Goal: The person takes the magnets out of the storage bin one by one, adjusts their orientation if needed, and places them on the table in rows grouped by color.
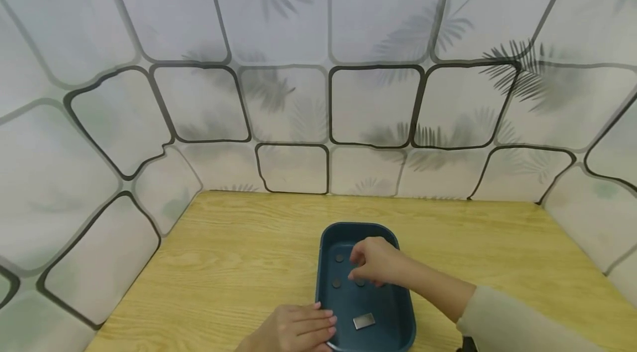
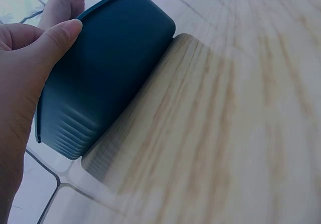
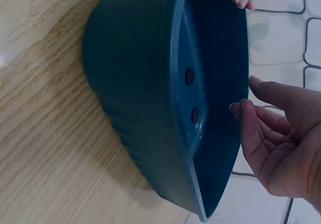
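Note:
A deep blue plastic tray [image 1: 325,238] with rounded corners stands on the wooden table. My left hand [image 1: 303,327] holds its near left rim, fingers over the edge and thumb [image 2: 62,35] against the outer wall. Over the tray hovers my right hand [image 1: 380,261], fingers loosely bent, with a gap between thumb and index finger [image 3: 251,133] and nothing visible between them. Small dark round discs lie on the tray floor, one farther back [image 1: 339,258], one nearer [image 1: 337,283] and one partly under the right hand [image 1: 360,282]. A silver rectangular block [image 1: 364,321] lies near the front.
The light wooden tabletop [image 1: 239,252] spreads around the tray. Behind it and at both sides hang pale walls [image 1: 293,169] with a grey block and leaf pattern. A light sleeve [image 1: 512,319] covers the right forearm.

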### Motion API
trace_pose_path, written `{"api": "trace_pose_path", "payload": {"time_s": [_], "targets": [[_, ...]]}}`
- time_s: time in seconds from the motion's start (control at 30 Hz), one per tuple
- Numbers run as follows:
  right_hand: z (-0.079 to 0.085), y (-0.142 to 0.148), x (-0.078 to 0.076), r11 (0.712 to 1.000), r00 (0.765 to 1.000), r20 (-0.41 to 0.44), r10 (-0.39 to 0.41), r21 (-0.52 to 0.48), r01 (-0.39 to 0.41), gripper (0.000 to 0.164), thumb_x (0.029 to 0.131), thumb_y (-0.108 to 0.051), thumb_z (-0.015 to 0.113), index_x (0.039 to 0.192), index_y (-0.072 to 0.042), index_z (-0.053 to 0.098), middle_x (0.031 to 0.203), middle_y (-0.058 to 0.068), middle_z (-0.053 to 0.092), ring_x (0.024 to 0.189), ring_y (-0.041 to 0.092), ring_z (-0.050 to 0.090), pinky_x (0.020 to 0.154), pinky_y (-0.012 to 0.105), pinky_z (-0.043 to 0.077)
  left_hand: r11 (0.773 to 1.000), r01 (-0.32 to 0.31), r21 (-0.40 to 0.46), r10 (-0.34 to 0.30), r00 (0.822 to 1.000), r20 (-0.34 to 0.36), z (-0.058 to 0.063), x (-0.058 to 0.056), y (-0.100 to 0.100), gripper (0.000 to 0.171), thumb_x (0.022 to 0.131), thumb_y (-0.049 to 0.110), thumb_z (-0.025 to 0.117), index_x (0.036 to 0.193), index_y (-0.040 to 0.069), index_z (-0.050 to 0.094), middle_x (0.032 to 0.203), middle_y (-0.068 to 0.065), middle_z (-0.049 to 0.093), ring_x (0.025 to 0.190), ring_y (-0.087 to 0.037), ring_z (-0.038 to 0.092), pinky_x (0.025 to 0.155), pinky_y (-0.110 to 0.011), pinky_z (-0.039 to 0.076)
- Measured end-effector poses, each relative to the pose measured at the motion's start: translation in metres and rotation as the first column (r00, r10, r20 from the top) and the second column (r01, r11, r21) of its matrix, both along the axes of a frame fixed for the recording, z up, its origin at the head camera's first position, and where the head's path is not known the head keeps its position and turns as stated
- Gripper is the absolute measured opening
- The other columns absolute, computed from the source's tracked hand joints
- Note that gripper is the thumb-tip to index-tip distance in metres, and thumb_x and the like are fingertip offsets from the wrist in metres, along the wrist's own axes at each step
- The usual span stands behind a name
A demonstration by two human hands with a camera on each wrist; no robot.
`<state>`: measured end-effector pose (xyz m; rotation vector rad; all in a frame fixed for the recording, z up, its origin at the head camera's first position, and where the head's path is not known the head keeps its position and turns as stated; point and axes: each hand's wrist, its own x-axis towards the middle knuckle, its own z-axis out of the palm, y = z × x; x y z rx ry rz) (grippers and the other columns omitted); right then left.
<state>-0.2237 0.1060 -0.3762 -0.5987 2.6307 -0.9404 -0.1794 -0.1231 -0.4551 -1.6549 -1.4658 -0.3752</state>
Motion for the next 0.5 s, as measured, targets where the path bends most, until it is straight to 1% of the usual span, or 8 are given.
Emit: {"api": "trace_pose_path", "payload": {"time_s": [0.2,0.4,0.5], "targets": [[-0.009,-0.015,-0.003,0.998,0.999,0.027,0.037,0.04,-0.039,0.023,0.075,-0.009,0.079,0.092,0.001,0.068,0.068,-0.001,0.062,0.049,0.013,0.058,0.043,0.025,0.05,1.0,-0.001,-0.007,0.001,1.0,0.014,-0.003,-0.001,0.0,0.022,0.091,0.023,0.063,0.087,0.006,0.076,0.088,-0.007,0.073,0.086,-0.013,0.07,0.076,-0.027,0.056],[-0.009,-0.03,-0.007,0.993,1.0,0.025,0.012,0.113,-0.015,0.015,0.074,-0.008,0.079,0.081,-0.003,0.067,0.064,0.0,0.058,0.046,0.015,0.059,0.044,0.025,0.05,1.0,0.001,-0.023,0.0,0.999,0.044,-0.003,0.001,-0.001,0.02,0.092,0.021,0.063,0.088,0.005,0.076,0.089,-0.007,0.073,0.088,-0.013,0.07,0.077,-0.027,0.056],[-0.01,-0.035,-0.01,0.992,1.0,0.016,-0.001,0.128,-0.001,0.016,0.072,-0.007,0.08,0.073,-0.007,0.064,0.06,0.001,0.058,0.045,0.017,0.06,0.044,0.025,0.05,1.0,0.007,-0.024,-0.006,0.999,0.041,-0.001,0.001,-0.001,0.02,0.092,0.02,0.062,0.089,0.005,0.075,0.089,-0.007,0.073,0.088,-0.014,0.07,0.077,-0.027,0.056]]}}
